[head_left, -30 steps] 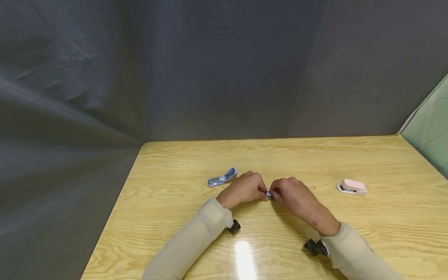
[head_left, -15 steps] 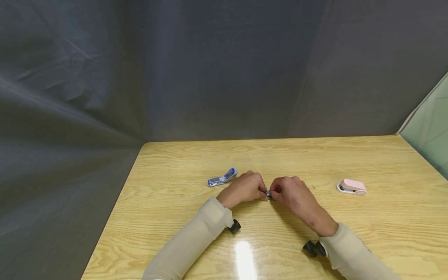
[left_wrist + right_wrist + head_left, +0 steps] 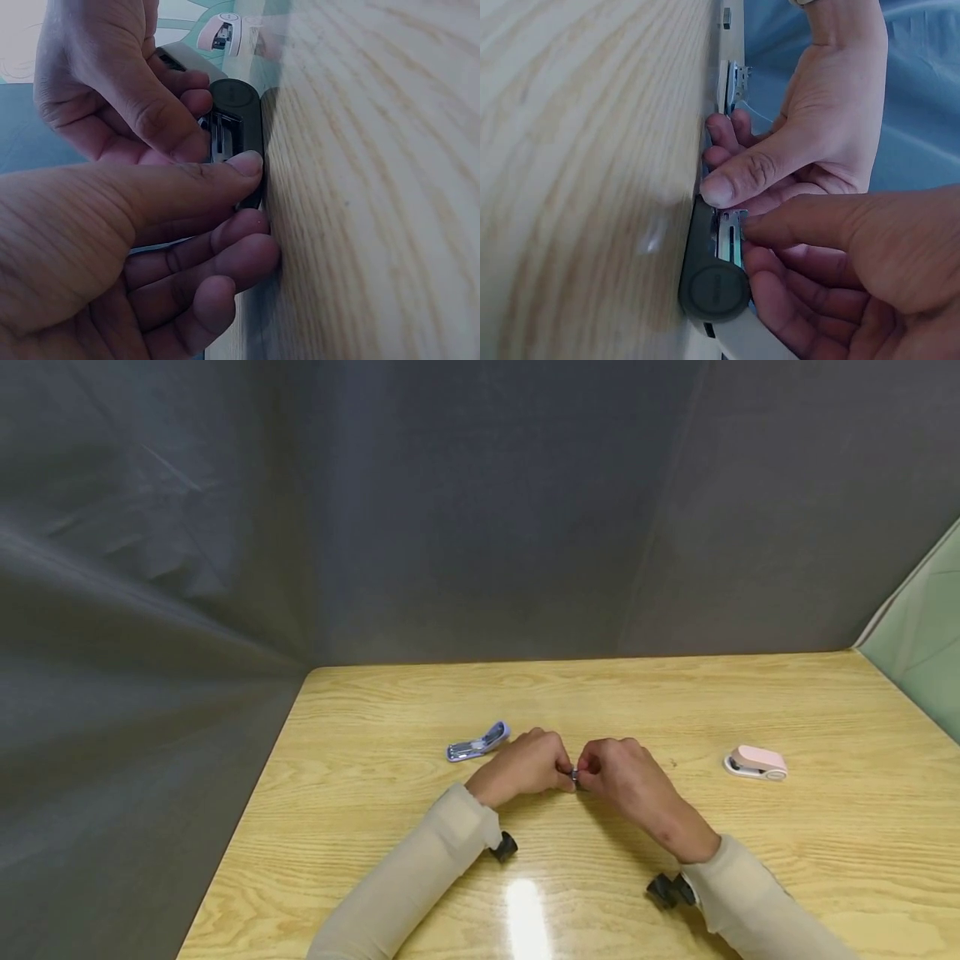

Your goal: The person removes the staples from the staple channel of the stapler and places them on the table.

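Observation:
A small dark grey stapler (image 3: 575,775) lies on the wooden table (image 3: 675,693) between both hands. My left hand (image 3: 558,767) pinches its near end, thumb on top (image 3: 240,163), fingers curled under. My right hand (image 3: 592,768) grips the other end; its fingertips sit at the metal staple channel (image 3: 731,236). In the right wrist view the stapler's round grey end (image 3: 714,289) rests against the table. Most of the stapler is hidden by the fingers in the head view.
An opened blue stapler (image 3: 477,744) lies just left of the left hand. A pink stapler (image 3: 755,762) sits to the right. Dark cloth walls stand behind and left of the table; the table's left edge runs near the left sleeve (image 3: 420,877).
The right hand has closed in slightly toward the left hand, so less of the stapler shows between them. Otherwise both hands stay in place.

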Demonstrator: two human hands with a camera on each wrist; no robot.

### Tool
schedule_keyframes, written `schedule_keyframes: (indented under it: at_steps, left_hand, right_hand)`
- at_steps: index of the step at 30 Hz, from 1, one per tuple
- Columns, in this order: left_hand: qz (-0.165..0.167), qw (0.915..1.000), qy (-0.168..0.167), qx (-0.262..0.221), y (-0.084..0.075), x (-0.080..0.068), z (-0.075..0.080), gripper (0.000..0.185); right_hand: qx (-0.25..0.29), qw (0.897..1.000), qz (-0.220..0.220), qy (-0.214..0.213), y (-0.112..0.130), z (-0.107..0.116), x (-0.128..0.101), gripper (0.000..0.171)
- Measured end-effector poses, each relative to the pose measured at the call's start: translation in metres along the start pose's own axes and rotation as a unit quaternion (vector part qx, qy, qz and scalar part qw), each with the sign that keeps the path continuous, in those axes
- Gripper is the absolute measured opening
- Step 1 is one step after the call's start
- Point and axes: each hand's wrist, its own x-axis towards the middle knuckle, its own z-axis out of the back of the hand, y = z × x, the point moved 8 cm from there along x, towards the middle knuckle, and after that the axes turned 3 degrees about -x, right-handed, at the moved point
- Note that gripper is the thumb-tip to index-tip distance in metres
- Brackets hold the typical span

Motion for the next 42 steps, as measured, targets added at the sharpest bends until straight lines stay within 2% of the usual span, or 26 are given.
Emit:
schedule_keyframes:
  at_steps: [11,18,23,30,42]
  left_hand:
    - [0.000,1.0000,0.001,0.001,0.000,-0.002,0.000,0.024]
    - [-0.005,1.0000,0.000,0.005,-0.001,-0.001,0.000,0.028]
    - [-0.006,0.9999,-0.001,0.011,-0.001,-0.001,-0.002,0.032]
    - [-0.016,0.9996,-0.011,0.020,0.000,-0.001,-0.001,0.038]
    - [-0.011,0.9997,-0.014,0.016,0.006,-0.005,0.002,0.036]
  right_hand:
    - [0.011,1.000,-0.008,-0.013,0.000,0.014,-0.006,0.014]
    - [0.022,1.000,0.010,-0.008,0.005,0.018,-0.015,0.017]
    - [0.031,0.999,0.029,-0.003,0.009,0.015,-0.026,0.019]
    - [0.039,0.999,0.031,0.016,0.009,0.010,-0.041,0.019]
    - [0.058,0.996,0.047,0.052,0.006,-0.006,-0.044,0.023]
